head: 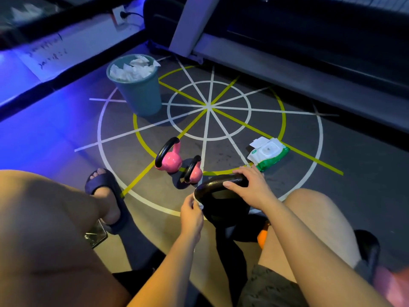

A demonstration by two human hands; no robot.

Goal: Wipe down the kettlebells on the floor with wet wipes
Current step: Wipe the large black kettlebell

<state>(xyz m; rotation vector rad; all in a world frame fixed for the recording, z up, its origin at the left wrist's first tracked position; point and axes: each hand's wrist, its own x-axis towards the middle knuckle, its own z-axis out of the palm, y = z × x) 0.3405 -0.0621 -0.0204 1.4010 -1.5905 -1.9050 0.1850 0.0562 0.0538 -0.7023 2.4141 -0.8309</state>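
**Black kettlebell [223, 209] gripped and wiped**

The right hand [252, 185] grips its handle between the knees. The left hand [191, 214] pinches a white wipe [199, 204] against it. Two pink kettlebells [171, 160] stand just ahead. A teal bin [141, 96] is full of crumpled wipes [132, 69]. The wet-wipe pack [269, 152] lies open.

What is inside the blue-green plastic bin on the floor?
The round blue-green plastic bin holds crumpled white wipes heaped to its rim. Whatever lies beneath them is covered.
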